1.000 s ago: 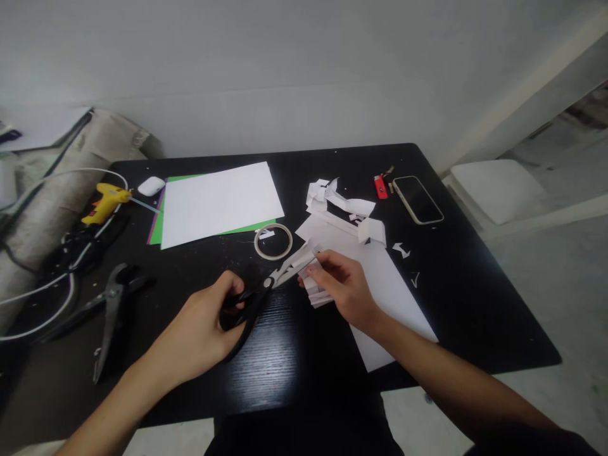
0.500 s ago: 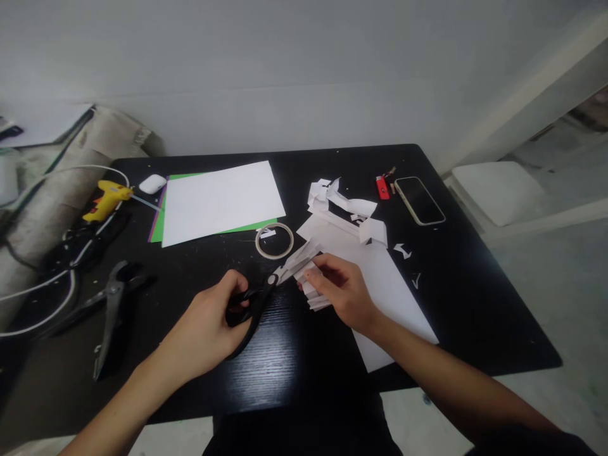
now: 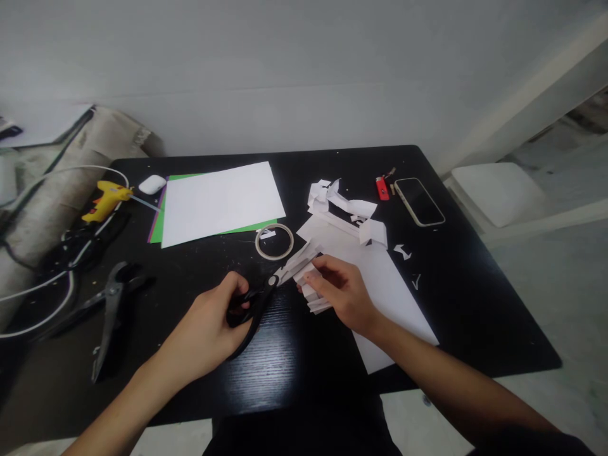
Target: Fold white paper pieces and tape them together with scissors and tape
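My left hand (image 3: 216, 320) is closed around the black handles of a pair of scissors (image 3: 272, 280), whose blades point up and to the right. Between thumb and fingers, my right hand (image 3: 344, 291) pinches a folded white paper (image 3: 311, 278) with pleated layers. The scissor blades lie at the upper left edge of that paper; whether they are cutting into it I cannot tell. Under my right wrist lies a white sheet (image 3: 399, 297). Cut and crumpled paper scraps (image 3: 351, 206) rest on its far end. A roll of tape (image 3: 274, 242) lies just beyond the scissors.
White sheets (image 3: 221, 202) over green paper (image 3: 251, 227) lie at the back left. Further left are a yellow glue gun (image 3: 107, 199), a white earbud case (image 3: 152, 184) and pliers (image 3: 113, 297). A red lighter (image 3: 382, 188) and a phone (image 3: 420, 201) lie at the back right.
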Action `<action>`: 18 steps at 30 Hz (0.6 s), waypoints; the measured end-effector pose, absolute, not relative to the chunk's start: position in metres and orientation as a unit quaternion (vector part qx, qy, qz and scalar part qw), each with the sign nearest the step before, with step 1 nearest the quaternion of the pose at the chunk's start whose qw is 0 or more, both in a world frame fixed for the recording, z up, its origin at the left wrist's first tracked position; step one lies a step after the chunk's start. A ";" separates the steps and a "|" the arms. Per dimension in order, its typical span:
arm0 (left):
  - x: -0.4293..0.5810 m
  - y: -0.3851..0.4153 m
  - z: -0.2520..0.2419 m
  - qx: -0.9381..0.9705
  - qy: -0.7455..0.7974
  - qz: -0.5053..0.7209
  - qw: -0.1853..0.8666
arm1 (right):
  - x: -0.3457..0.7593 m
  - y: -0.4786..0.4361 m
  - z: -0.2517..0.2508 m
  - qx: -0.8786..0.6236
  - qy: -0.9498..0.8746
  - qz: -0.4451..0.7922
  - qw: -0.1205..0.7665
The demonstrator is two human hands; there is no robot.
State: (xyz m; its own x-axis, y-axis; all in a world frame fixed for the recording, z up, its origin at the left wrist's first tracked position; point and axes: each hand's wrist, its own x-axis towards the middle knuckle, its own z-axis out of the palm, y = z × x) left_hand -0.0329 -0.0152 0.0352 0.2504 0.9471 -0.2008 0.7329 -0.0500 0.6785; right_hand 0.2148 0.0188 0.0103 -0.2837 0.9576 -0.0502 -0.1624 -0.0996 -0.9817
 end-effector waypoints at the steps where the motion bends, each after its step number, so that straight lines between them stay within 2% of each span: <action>1: -0.033 -0.015 0.035 0.709 0.592 0.153 0.351 | 0.215 0.019 0.010 -0.397 -0.499 0.627 0.447; 18: -0.033 -0.016 0.036 0.709 0.591 0.164 0.348 | 0.215 0.020 0.011 -0.407 -0.502 0.622 0.442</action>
State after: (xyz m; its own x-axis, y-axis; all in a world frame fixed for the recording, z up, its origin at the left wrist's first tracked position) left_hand -0.0327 -0.0159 0.0359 0.2471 0.9526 -0.1776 0.7240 -0.0596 0.6872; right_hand 0.2150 0.0197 0.0106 -0.2782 0.9584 -0.0635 -0.1417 -0.1064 -0.9842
